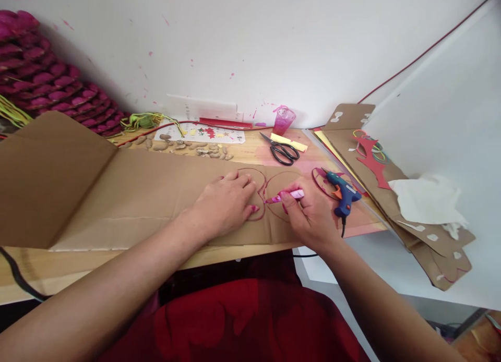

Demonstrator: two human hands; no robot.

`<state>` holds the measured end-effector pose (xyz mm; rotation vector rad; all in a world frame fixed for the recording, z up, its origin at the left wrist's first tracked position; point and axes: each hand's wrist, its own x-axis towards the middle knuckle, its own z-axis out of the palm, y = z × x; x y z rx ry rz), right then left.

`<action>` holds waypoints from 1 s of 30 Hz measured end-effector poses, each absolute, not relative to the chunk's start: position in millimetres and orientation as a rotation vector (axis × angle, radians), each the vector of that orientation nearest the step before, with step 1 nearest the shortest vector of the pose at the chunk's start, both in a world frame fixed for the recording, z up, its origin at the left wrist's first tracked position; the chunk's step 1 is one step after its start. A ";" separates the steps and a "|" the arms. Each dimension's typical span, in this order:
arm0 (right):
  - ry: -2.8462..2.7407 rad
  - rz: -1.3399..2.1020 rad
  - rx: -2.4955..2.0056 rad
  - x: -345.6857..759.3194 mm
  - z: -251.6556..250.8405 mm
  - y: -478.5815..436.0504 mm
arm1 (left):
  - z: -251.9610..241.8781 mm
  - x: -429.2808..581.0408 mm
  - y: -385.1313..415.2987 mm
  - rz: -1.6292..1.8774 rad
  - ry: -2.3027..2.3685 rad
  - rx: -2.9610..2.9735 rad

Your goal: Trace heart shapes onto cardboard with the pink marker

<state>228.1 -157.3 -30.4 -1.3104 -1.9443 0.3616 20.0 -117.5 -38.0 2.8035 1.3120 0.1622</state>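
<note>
A long sheet of brown cardboard (152, 195) lies across the table under both my hands. Two round outlines in dark pink are drawn on it side by side, nearly touching. My left hand (229, 203) rests on the sheet with fingers spread, over the left outline's edge. In my right hand (311, 210) is a white marker (291, 195) smeared with pink, its tip at the cardboard between the two outlines. My right hand covers part of the right outline. A blue glue gun (346, 195) lies just right of that hand, and black-handled scissors (284, 151) lie beyond it.
Peanuts (211, 152), a paper with small stars (207, 133) and a pink-stained cup (284, 119) stand along the wall. Cardboard pieces (376, 169) with red scraps lean at right. A folded cardboard flap (50, 179) rises at left, near a magenta stacked bundle (55, 85).
</note>
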 end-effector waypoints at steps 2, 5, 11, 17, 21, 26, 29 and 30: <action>-1.941 0.399 -1.324 230.7 -28.6 -166.3 | -38.7 20.3 -117.4 0.158 1.312 2.816; -1.941 0.422 -1.324 231.3 -28.9 -172.3 | -40.0 20.9 -116.8 0.138 1.326 2.816; -1.894 0.361 -1.306 226.2 -35.2 -164.2 | -40.8 20.8 -116.0 0.142 1.335 2.813; -1.957 0.378 -1.297 226.2 -30.3 -177.6 | -40.4 18.9 -115.1 0.120 1.317 2.809; -1.921 0.356 -1.295 224.4 -28.5 -178.4 | -39.3 15.7 -111.4 0.081 1.270 2.789; -1.872 0.311 -1.325 221.4 -33.7 -163.8 | -32.4 12.9 -104.1 -0.040 1.145 2.795; -1.892 0.335 -1.303 221.6 -36.3 -161.8 | -25.3 13.2 -100.9 -0.141 1.158 2.754; -1.900 0.338 -1.299 221.8 -36.5 -163.3 | -23.0 13.5 -100.1 -0.167 1.168 2.733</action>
